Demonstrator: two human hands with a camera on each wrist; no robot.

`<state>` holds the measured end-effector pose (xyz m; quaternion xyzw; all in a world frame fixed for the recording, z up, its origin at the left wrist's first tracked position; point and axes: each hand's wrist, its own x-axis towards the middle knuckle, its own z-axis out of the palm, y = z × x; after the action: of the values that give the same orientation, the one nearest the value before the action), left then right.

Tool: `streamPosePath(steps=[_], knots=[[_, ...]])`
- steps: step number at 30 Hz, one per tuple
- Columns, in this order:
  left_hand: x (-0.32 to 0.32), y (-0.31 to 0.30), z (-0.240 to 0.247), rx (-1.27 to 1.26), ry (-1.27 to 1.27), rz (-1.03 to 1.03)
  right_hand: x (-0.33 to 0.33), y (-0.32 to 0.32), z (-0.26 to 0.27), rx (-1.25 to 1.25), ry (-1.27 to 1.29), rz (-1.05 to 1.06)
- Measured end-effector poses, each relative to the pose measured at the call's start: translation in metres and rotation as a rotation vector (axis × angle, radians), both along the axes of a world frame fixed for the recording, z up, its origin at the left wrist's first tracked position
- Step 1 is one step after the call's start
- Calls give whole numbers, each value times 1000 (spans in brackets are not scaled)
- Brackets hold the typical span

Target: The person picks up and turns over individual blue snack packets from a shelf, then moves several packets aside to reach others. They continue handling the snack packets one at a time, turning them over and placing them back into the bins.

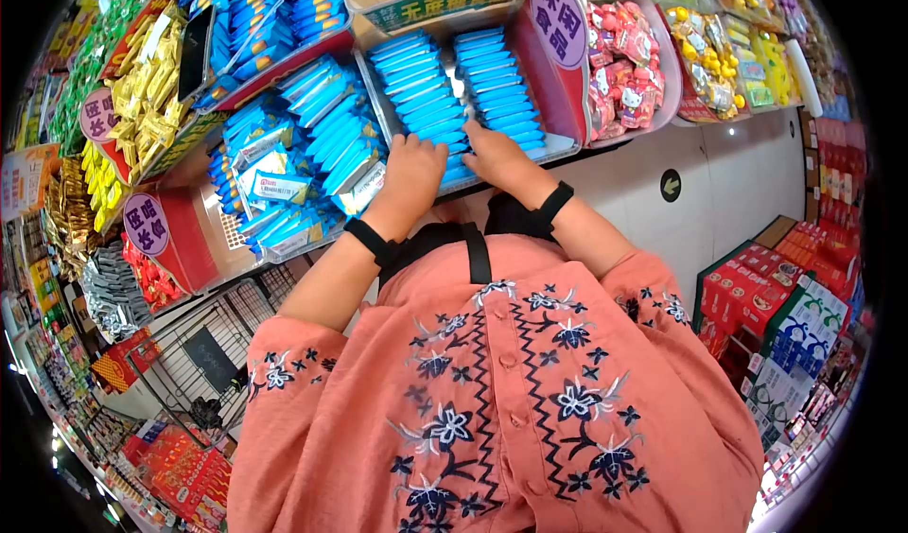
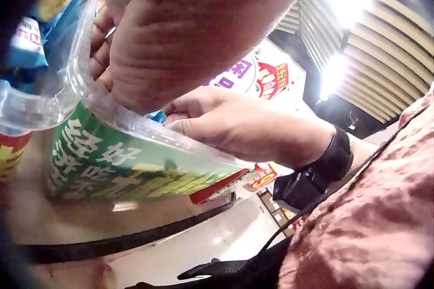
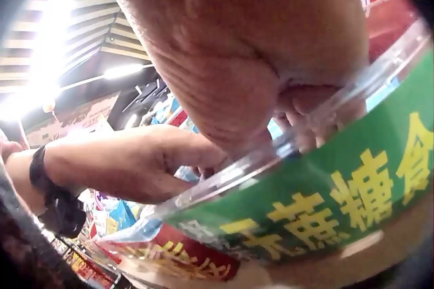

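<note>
Two rows of slim blue snack packets stand on edge in a clear bin [image 1: 374, 107]. My left hand [image 1: 412, 178] reaches over the front rim to the near end of the left row [image 1: 411, 74], fingers curled down around packets there. Beside it my right hand [image 1: 508, 166] grips packets between the two rows, close to the right row [image 1: 497, 88]. Both wrists wear black bands. In the left wrist view, a bit of blue wrapper [image 2: 157, 116] shows at the right hand's fingertips. The bin's rim partly hides the fingers.
Loose blue packets [image 1: 274, 183] fill the bin on the left. Pink wrapped sweets [image 1: 624, 69] lie in a tub on the right, gold-wrapped ones [image 1: 151, 69] further left. A wire cart [image 1: 213, 344] stands low at left; red boxes [image 1: 752, 287] are stacked at right.
</note>
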<state>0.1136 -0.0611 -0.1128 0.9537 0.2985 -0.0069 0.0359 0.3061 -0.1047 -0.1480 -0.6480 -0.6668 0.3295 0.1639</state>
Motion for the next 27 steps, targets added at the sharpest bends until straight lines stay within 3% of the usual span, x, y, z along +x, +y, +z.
streamPosePath(steps=[4,7,8,10,13,17,20,24,27], knots=[[-10,-5,30,-118,-259,40,11,18,19,-214,181,-178],[-24,-5,52,-228,-389,155,18,33,6,-95,256,-263],[-29,-6,57,-249,-428,185,15,39,20,-242,311,-275],[-41,-8,65,-286,-503,249,-1,43,3,-244,249,-196],[-58,-16,72,-317,-472,351,-11,49,-8,-281,230,-174],[-77,-27,70,-338,-500,459,0,58,28,-385,264,-249],[-91,-33,73,-317,-550,575,3,75,9,-179,245,-291],[-109,-28,71,-268,-642,693,-19,86,1,-260,158,-111],[-126,-18,68,-268,-703,771,-11,84,8,-170,163,-234]])
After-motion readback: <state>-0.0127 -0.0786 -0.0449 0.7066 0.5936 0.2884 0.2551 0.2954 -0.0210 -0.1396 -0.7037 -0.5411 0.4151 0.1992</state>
